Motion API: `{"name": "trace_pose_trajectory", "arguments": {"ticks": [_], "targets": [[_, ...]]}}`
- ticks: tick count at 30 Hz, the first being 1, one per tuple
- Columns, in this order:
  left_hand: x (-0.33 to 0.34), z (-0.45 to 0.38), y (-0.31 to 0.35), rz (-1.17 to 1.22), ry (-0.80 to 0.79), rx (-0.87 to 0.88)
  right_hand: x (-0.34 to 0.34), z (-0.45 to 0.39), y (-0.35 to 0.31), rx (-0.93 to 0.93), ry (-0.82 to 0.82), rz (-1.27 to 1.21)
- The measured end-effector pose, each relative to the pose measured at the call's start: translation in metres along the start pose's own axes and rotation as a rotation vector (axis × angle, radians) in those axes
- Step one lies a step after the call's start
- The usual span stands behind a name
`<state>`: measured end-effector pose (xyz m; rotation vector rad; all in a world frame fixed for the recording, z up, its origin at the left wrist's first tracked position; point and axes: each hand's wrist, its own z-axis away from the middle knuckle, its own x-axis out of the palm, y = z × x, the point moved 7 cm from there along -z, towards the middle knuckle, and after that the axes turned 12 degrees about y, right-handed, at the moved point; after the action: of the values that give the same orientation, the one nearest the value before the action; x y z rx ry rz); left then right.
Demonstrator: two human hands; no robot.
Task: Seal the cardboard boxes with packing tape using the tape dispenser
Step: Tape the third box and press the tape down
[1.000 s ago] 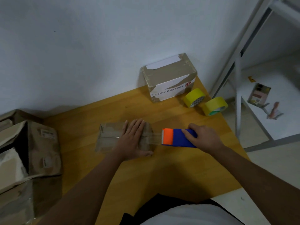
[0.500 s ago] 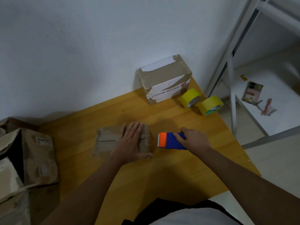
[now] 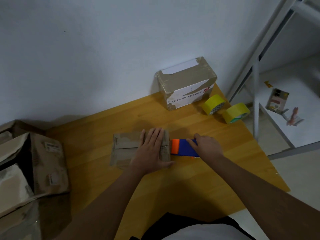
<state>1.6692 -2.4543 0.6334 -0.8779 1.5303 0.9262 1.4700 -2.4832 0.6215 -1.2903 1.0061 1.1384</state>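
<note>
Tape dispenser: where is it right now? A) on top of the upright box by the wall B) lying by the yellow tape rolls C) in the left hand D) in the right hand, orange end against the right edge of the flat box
D: the right hand grips the blue tape dispenser, whose orange end meets the right edge of the flat box, while the left hand lies flat on that box.

The room is dim and a bit grey. Soft light falls from above, so the shadows are weak. A dark, fuzzy shadow lies on the yellow wooden worktop (image 3: 216, 170) under the arms, and another sits by the pale grey wall (image 3: 86, 58). There is no glare. The white metal frame (image 3: 256, 70) leans and looks bent at the picture's edge. Small far things look blurry.
</note>
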Motion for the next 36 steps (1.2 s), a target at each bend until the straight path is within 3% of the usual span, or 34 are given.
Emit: {"name": "trace_pose_trajectory", "arguments": {"ticks": [10,13,19,23,27,33,36], "targets": [[-0.001,0.001,-0.001,-0.015,-0.025,-0.010,0.007,-0.015,0.005,0.086,-0.099,-0.059],[0.000,0.004,-0.005,0.005,-0.017,0.002,0.001,-0.004,0.036,0.117,-0.066,-0.160],[0.001,0.003,-0.005,0.016,0.016,0.014,-0.008,0.026,0.110,0.293,-0.021,-0.024],[0.002,-0.004,-0.005,0.022,-0.025,0.055,-0.013,0.024,0.085,0.291,0.105,-0.179],[-0.004,0.003,-0.009,0.025,-0.130,0.115,-0.005,0.024,0.039,0.173,0.049,-0.082],[-0.013,0.045,-0.025,0.054,-0.045,-0.197,0.045,0.054,0.013,0.175,-0.197,-0.153],[-0.009,0.060,-0.032,0.083,-0.069,-0.287,0.044,0.057,0.014,0.171,-0.144,-0.211]]}}
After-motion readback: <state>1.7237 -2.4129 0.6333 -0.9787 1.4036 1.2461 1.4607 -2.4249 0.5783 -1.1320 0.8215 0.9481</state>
